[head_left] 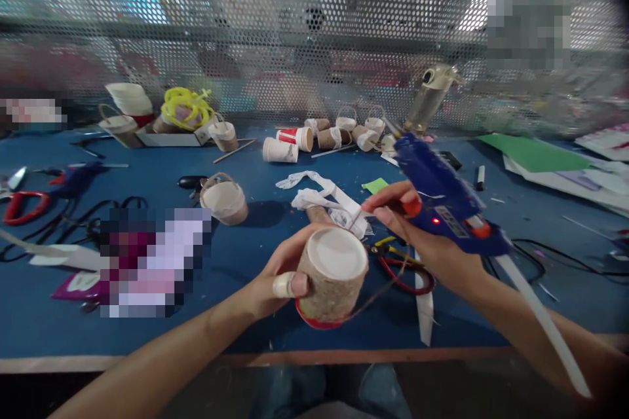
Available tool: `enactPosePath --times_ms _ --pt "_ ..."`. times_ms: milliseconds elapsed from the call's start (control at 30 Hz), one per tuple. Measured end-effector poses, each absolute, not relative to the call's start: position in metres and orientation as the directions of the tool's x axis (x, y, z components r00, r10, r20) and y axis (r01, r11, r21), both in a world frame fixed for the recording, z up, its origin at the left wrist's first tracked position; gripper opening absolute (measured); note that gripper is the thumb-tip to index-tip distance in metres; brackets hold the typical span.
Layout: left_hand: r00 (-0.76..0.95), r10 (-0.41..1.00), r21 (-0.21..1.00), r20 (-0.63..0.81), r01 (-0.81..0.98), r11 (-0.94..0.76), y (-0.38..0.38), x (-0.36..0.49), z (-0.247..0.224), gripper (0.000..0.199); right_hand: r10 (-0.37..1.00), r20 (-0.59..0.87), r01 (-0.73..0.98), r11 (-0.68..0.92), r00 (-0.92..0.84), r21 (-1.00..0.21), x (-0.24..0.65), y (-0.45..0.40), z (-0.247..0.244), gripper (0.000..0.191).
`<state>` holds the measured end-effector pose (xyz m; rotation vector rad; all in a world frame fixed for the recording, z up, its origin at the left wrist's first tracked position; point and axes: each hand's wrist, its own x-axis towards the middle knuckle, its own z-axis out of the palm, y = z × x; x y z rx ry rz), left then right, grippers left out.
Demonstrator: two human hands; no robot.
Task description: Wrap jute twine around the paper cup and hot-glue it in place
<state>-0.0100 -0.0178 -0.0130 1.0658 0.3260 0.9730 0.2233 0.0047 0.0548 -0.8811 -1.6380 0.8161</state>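
The left hand's grip (275, 281) pinches a small paper cup wrapped in brown twine (333, 281), held upside down above the near edge of the blue desk (246, 163), its white base facing up and its red rim below; the thumb, which wears a pale wrap, presses the twine side. The right hand's grip (417, 236) is closed around the handle of a blue hot-glue gun (442, 200), a fingertip at the orange trigger, a red light lit on the body. The nozzle points away from the cup, toward the far mesh screen.

A thin brown strand trails from the cup toward the red-handled pliers (403, 268) lying just beyond; it could catch there and pull the winding loose. The lit gun is probably hot, so a drip could land on the left fingers, which sit right on the twine. A white glue stick (540, 321) juts from the gun's back across the right forearm and could snag. White lace strips (324, 200) lie near the cup.
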Motion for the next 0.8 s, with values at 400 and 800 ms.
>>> enactPosePath --times_ms 400,800 --pt "0.490 0.862 0.829 0.130 -0.531 0.177 -0.009 -0.013 0.002 0.064 0.821 0.558 0.181 0.570 -0.117 -0.801 0.274 -0.019 0.042 0.026" --pt "-0.059 0.955 0.765 -0.290 -0.614 0.194 0.007 -0.011 0.012 0.029 0.992 0.024 0.116 0.039 -0.123 -0.993 0.279 -0.014 0.015 0.027"
